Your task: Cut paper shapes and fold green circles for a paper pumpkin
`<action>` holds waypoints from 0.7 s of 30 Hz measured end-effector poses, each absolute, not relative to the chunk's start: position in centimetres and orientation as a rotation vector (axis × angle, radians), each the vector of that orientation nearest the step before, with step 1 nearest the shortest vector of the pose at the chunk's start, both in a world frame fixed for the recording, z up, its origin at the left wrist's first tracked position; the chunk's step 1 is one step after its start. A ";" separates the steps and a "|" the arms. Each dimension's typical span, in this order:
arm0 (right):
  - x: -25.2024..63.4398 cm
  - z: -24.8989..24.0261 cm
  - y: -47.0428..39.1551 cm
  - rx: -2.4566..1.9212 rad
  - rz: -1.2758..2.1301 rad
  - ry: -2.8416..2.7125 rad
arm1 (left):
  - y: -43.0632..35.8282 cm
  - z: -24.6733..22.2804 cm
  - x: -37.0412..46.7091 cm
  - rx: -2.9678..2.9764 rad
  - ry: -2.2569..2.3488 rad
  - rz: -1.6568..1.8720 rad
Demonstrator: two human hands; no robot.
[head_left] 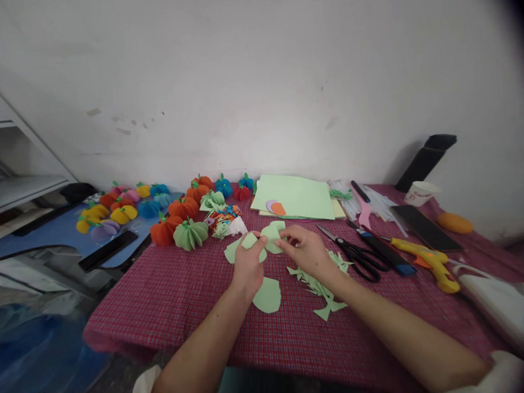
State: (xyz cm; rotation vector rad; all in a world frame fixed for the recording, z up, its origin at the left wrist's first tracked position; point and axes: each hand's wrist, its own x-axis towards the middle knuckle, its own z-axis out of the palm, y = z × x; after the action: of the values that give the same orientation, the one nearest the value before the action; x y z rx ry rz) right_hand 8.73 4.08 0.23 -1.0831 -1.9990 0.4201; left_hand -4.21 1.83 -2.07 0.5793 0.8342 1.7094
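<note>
Pale green paper cutouts (271,238) are between my two hands above the checked cloth. My left hand (248,259) pinches some of them between thumb and fingers. With thumb and fingertips, my right hand (305,249) grips the right edge of a cutout. One rounded green piece (267,295) lies flat on the cloth just below my hands, and another green piece (232,251) shows behind my left hand. Green paper scraps (318,287) are strewn under my right wrist. Black-handled scissors (355,253) rest right of my right hand, blades slightly apart.
Several coloured paper pumpkins (182,208) stand at the left, more on a blue table (67,225). Green sheets (296,195) lie at the back with small orange and purple cutouts. At right are a yellow glue gun (425,259), a cutter (388,252), a paper cup (420,193) and glue sticks (381,203).
</note>
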 end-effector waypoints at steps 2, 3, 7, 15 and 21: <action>8.9 0.2 4.3 -1.094 0.496 -1.969 | 2.0 -1.9 -4.6 0.588 0.814 1.720; 9.0 0.3 4.3 -1.097 0.563 -1.965 | 2.1 -1.7 -5.0 0.572 0.804 1.740; 9.1 0.5 3.6 -0.978 0.876 -2.205 | 2.7 -0.9 -7.2 0.380 0.826 1.873; 7.7 -1.5 1.3 -0.898 0.984 -2.553 | 2.7 -0.7 -7.4 0.299 0.821 1.841; 6.9 -2.5 0.5 -0.968 0.727 -2.710 | 2.3 -0.5 -6.9 0.282 0.750 1.692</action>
State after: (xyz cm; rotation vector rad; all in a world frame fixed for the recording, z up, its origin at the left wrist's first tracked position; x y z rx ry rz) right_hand 6.89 0.46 -2.51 -0.9682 -2.7103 0.7274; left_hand -6.95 2.32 -0.54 0.2823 0.7497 1.6919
